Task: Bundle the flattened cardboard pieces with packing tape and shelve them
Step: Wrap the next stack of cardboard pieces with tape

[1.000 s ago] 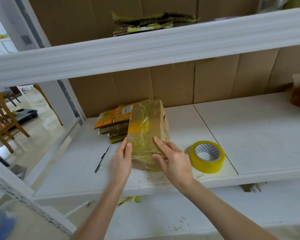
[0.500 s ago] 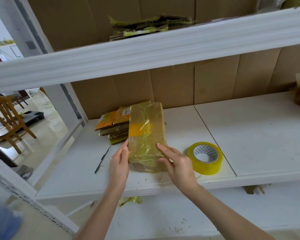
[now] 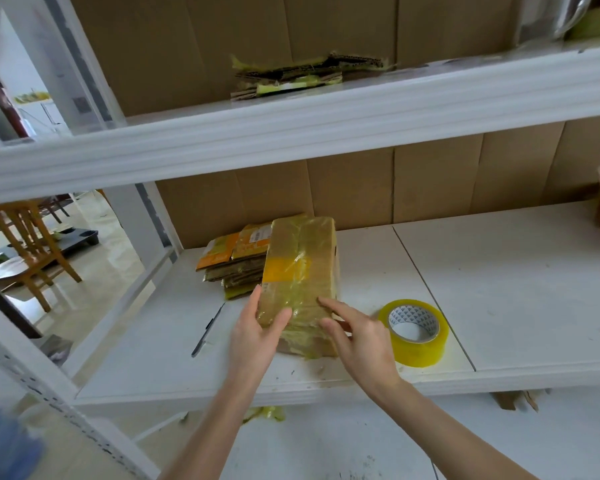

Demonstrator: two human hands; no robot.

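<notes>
bundle (image 3: 300, 271): taped cardboard, on middle shelf (image 3: 499, 289).
left hand (image 3: 257, 337): shifted, now grips near end, thumb on top.
right hand (image 3: 357, 337): eased open, fingertip (image 3: 321, 301) touching bundle.
verdict: taping likely finished; shelving next.

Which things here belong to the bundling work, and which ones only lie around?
Job: taped bundle, gripped by the left hand and touched by the right hand; tape roll; cardboard stack behind it; cardboard pile on the upper shelf.
Lying about: thin dark tool; wooden chair.
</notes>
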